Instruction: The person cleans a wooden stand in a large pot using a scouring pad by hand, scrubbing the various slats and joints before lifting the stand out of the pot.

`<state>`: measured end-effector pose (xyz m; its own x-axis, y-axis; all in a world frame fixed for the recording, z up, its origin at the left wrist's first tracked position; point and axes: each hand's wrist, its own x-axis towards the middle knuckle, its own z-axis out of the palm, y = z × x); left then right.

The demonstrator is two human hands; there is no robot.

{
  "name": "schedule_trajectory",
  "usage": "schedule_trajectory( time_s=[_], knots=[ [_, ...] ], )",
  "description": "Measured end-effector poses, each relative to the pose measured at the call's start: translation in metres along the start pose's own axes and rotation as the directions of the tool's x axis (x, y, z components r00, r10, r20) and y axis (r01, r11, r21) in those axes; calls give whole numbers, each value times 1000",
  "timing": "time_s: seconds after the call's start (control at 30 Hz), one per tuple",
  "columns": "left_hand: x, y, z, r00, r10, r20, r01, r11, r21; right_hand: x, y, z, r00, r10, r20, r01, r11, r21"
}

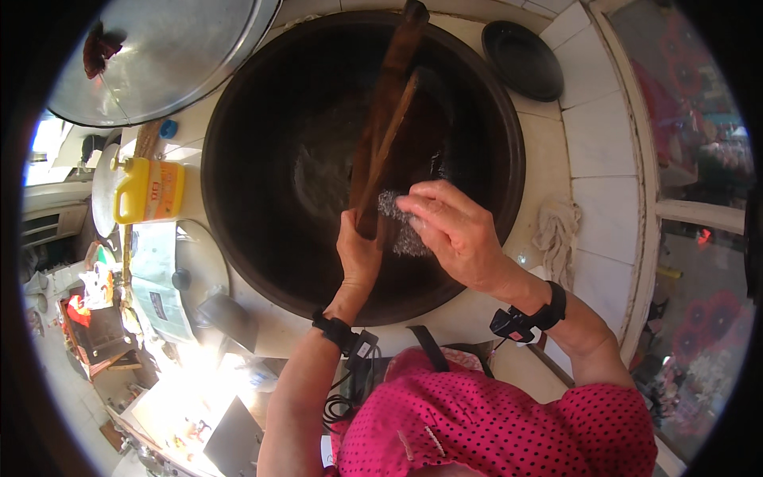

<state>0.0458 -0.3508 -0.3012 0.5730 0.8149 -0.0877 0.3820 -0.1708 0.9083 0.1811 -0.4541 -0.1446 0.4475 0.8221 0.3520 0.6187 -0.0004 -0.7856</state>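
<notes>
My left hand [359,250] grips the near end of a long dark-brown wooden piece [387,101]. The piece slants across a large dark wok [216,155], its far end reaching the wok's back rim. A lighter, worn edge runs along part of the wood; its full shape is hard to tell against the dark bowl. Between the fingers and thumb of my right hand [456,229] is a steel wool scourer [411,241], just right of the wood near my left hand. Whether the scourer touches the wood cannot be made out. Some shine shows at the wok's bottom.
A yellow jug [149,191] stands left of the wok, near a blue cap [168,129] and a round lid [205,253]. A large metal lid [173,53] leans at upper left. At right are a black plate [523,59], a crumpled cloth [557,235] and a window [697,250].
</notes>
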Motion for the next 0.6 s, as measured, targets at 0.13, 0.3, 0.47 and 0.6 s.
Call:
schedule_trajectory(
  time_s=[0.13, 0.3, 0.47, 0.6],
  knots=[
    [-1, -8, -6, 998, 45, 49, -47, 998, 43, -12, 0, -10, 999, -45, 17, 44, 997, 61],
    [-1, -7, -9, 977, 135, 163, -169, 961, 219, -16, 0, -29, 998, -38, 43, 38, 999, 5],
    [1, -7, -12, 988, 103, 111, -115, 987, 110, -15, -4, -10, 995, -101, 4, 101, 995, -13],
    [17, -4, -28, 987, 122, 100, -130, 989, 74, -26, -1, -5, 993, -121, -4, 121, 988, 96]
  ],
)
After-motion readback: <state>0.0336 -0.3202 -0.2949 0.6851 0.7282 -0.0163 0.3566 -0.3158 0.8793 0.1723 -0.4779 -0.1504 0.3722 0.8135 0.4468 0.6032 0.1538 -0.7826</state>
